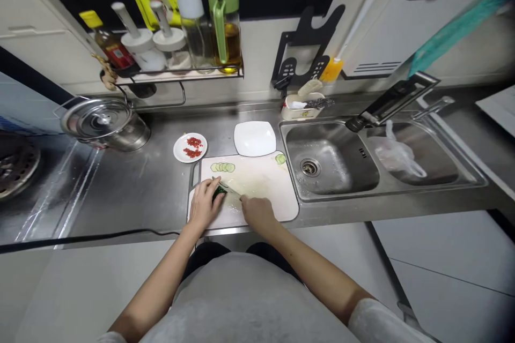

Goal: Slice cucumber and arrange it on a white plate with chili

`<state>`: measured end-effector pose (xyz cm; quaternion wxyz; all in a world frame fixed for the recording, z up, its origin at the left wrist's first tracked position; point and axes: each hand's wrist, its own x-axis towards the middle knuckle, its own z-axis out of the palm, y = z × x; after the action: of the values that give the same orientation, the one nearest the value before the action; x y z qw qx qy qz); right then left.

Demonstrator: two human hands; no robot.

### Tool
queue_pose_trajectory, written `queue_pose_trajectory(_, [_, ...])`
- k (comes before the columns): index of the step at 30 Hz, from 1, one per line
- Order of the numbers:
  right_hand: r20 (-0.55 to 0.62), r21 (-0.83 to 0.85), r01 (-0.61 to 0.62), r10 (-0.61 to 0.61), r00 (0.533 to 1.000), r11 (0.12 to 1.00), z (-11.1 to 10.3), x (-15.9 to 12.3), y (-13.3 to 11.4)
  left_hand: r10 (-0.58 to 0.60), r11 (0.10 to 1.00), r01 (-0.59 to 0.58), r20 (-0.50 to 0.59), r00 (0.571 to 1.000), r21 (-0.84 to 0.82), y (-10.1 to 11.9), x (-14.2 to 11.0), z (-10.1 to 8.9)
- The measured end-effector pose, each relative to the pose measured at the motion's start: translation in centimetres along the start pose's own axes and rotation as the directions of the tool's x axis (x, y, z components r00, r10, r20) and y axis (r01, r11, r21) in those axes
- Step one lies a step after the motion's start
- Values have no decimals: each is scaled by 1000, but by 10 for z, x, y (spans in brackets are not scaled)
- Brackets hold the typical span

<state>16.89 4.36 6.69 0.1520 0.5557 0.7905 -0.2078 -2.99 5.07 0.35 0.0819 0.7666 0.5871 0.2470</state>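
My left hand [204, 201] is closed around a dark green piece of cucumber [219, 191] on the white cutting board [261, 198]. In my right hand [257, 211] is the handle of a knife [230, 189], whose blade points left and meets the cucumber beside my left fingertips. A row of thin cucumber slices [222, 168] lies along the board's upper left. More slices [280, 158] sit at its upper right corner. My fingers hide part of the cucumber and the knife handle.
Behind the board stand a white plate [255, 139] and a small dish [179, 150] of chopped red pieces. A steel pot [132, 134] is at left, a double sink [333, 166] at right. Seasoning bottles fill a wall rack [169, 79]. A black cord [132, 231] runs along the counter's front.
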Motion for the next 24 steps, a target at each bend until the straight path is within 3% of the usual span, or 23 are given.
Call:
queue_pose_trajectory(3, [-82,-46,-1,-3,997,999,2,-4,6,38,998,-39,18,999,55,3,5,-10])
queue_pose_trajectory(9, [-115,-75,12,-20,993,997,3,-11,21,117,987,-125,79,990,100,8,10,-14])
queue_pose_trajectory(17, [-143,-93,-52,38,989,994,8,-24,35,232,973,-231,107,967,-26,19,13,-7])
queue_pose_trajectory(21, [-162,-75,-113,99,982,991,12,-28,40,169,982,-163,64,984,-96,25,10,-5])
queue_pose_trajectory(24, [-158,-57,-182,171,973,982,13,-34,47,-5,978,12,31,999,-208,29,12,0])
